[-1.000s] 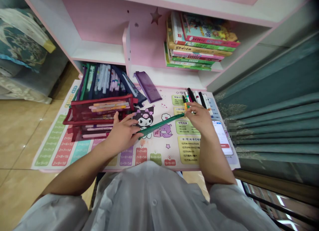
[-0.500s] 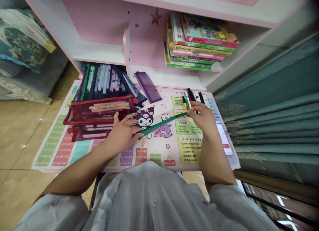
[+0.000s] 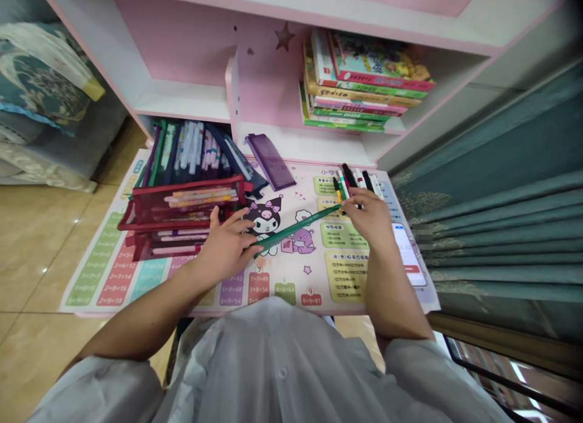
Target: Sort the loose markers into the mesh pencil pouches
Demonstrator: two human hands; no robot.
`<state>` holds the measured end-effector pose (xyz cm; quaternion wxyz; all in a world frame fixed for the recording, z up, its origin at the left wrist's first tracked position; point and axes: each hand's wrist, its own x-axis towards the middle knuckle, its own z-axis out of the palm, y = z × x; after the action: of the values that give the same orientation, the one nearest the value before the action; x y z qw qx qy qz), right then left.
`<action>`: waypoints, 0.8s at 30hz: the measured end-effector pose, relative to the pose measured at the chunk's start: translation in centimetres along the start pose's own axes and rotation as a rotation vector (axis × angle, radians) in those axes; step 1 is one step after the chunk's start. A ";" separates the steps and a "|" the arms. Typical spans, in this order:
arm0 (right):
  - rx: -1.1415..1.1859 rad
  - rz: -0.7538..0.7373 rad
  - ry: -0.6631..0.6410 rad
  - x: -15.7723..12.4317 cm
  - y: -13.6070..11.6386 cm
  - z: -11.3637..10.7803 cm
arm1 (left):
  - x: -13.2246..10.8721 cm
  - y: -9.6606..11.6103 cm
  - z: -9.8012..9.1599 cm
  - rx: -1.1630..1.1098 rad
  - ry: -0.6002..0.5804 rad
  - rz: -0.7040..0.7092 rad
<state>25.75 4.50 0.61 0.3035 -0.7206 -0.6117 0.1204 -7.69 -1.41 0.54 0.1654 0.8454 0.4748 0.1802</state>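
Green pouch (image 3: 298,226): long, narrow, seen nearly edge-on, slanting over the middle of the table (image 3: 285,274); contact with the surface unclear. Left hand (image 3: 228,247): grip pinching its lower end, other fingers spread. Right hand (image 3: 368,216): grip pinching its upper end by the fingertips. Table top pale, printed with cartoon figures and multiplication blocks. Room: pink-and-white shelf (image 3: 182,98), stacked books (image 3: 359,89), teal curtain (image 3: 483,228), tiled floor (image 3: 36,253).

your right hand (image 3: 370,219) sits slightly farther right of centre, covers more of the pens (image 3: 360,180), books (image 3: 359,101) appear lower at upper right
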 end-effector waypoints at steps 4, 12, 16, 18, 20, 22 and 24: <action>-0.094 -0.012 -0.086 -0.8 -0.8 0.3 | -0.1 0.1 0.3 -0.039 0.109 0.038; 0.088 -0.194 -0.201 -3.6 -3.9 3.6 | -0.4 1.4 1.7 -0.037 0.160 0.085; 0.166 -0.222 -0.180 -4.5 -4.4 5.3 | -0.5 1.9 2.5 -0.034 0.164 0.124; 0.173 -0.241 -0.160 -4.8 -4.4 6.0 | -0.5 2.2 2.8 -0.041 0.151 0.135; 0.189 -0.280 -0.121 -5.0 -4.3 6.5 | -0.4 2.6 2.9 -0.055 0.119 0.122; 0.203 -0.328 -0.081 -5.3 -4.4 6.7 | -0.2 2.9 2.8 -0.066 0.090 0.081; 0.214 -0.389 -0.055 -5.4 -4.6 6.6 | 0.2 3.2 2.2 -0.059 0.082 0.023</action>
<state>17.20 1.53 -2.93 0.3789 -0.5493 -0.7309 0.1431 -4.16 -3.04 0.04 0.1687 0.8374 0.4659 0.2305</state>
